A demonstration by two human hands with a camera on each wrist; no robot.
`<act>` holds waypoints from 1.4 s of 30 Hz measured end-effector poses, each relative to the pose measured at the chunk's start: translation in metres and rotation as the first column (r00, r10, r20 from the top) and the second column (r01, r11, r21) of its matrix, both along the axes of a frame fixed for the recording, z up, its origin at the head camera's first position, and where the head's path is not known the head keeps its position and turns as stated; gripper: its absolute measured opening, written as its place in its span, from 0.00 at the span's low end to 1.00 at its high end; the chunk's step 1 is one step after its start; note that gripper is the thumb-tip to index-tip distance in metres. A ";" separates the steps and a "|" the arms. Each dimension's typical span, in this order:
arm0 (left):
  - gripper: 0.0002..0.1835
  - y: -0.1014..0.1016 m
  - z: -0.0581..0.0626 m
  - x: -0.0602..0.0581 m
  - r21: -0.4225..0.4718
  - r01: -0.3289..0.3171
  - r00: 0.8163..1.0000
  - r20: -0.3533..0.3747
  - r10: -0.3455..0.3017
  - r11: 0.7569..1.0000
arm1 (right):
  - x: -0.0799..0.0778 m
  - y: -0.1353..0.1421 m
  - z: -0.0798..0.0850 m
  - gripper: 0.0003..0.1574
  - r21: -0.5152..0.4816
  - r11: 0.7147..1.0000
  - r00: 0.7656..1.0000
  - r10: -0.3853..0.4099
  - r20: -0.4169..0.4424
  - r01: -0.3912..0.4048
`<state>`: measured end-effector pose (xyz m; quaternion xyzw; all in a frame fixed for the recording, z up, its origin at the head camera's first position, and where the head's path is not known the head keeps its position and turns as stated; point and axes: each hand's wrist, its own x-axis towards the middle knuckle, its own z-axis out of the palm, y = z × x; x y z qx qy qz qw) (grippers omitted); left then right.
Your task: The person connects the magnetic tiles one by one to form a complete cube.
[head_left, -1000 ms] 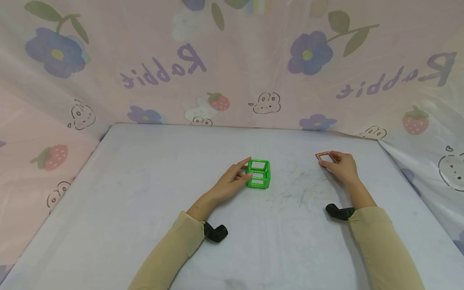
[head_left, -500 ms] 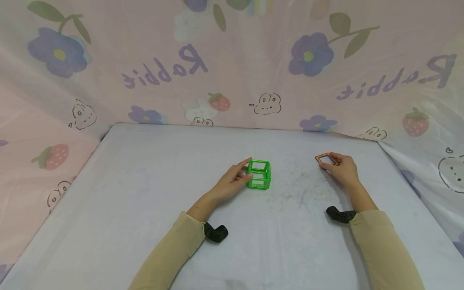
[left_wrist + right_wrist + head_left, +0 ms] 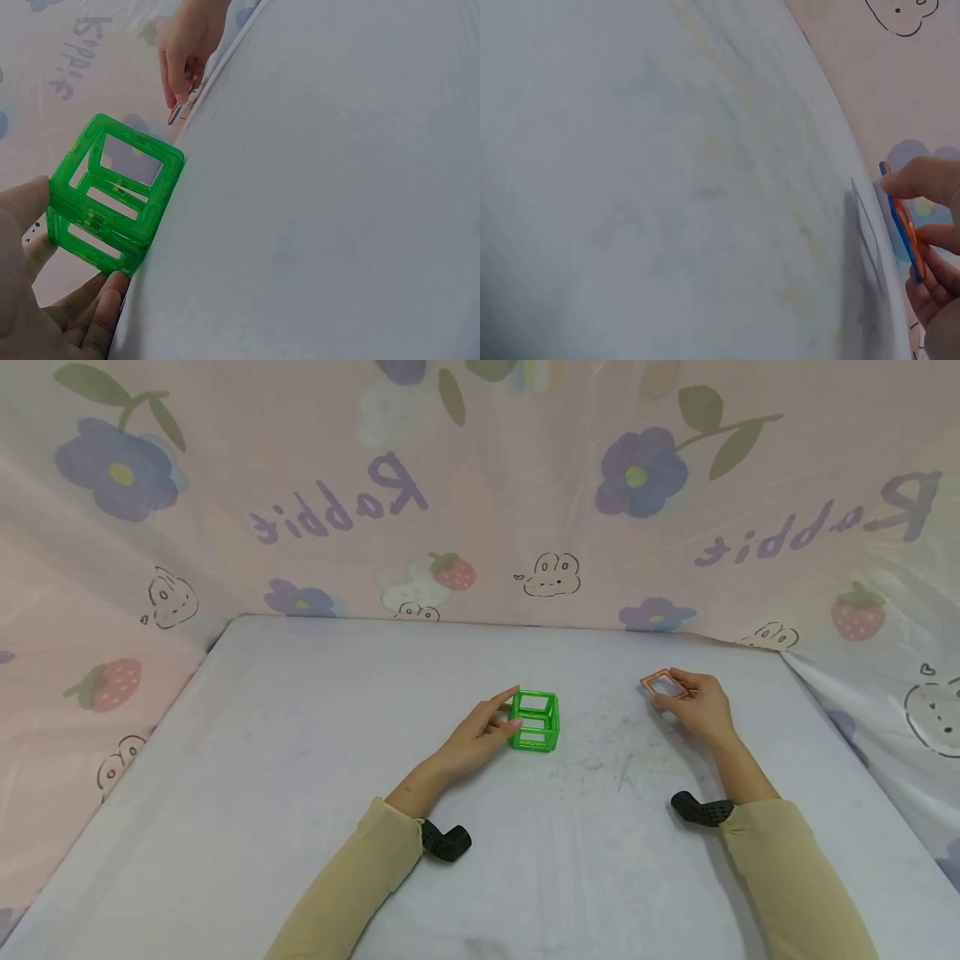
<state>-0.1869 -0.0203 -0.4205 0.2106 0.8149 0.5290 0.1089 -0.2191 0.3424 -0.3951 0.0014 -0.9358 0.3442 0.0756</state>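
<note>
A green open-frame cube of magnetic tiles (image 3: 534,720) stands on the table near the middle. My left hand (image 3: 477,737) holds it from its left side, with the thumb and fingertips on its edges; the left wrist view shows the cube (image 3: 120,195) close up between them. Off to the right, my right hand (image 3: 703,705) pinches a square magnetic tile frame (image 3: 654,677) by its near right side. In the right wrist view this frame (image 3: 902,217) is edge-on, orange on one face and blue on the other. It is raised above the table, a shadow below it.
The white table (image 3: 300,777) has faint coloured smudges between the two hands. A pink printed curtain (image 3: 480,485) hangs along the back and both sides. Black wrist devices (image 3: 447,842) stick out at both sleeve cuffs.
My right hand has moved a little to the left with the square tile, which is turned slightly. The left hand and the green cube stay where they were.
</note>
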 end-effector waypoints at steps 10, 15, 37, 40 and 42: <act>0.31 -0.001 -0.001 -0.001 0.003 0.005 1.000 -0.005 -0.005 1.000 | 0.002 -0.012 0.006 0.40 -0.057 0.998 0.999 0.022 0.032 -0.020; 0.31 -0.001 0.000 -0.001 0.006 0.006 1.000 0.000 -0.006 1.000 | 0.000 -0.017 0.007 0.39 -0.077 0.996 0.999 0.042 -0.013 -0.043; 0.31 0.000 0.000 -0.001 0.003 0.003 1.000 0.013 -0.003 1.000 | -0.002 -0.041 0.011 0.37 -0.096 0.990 0.992 0.095 -0.085 -0.103; 0.31 0.000 0.000 0.000 0.006 0.001 1.000 0.015 -0.001 1.000 | -0.002 -0.045 0.012 0.37 -0.108 0.988 0.992 0.099 -0.082 -0.108; 0.31 0.000 0.000 0.000 0.009 0.000 1.000 0.016 0.000 1.000 | -0.002 -0.046 0.013 0.37 -0.116 0.987 0.992 0.105 -0.072 -0.113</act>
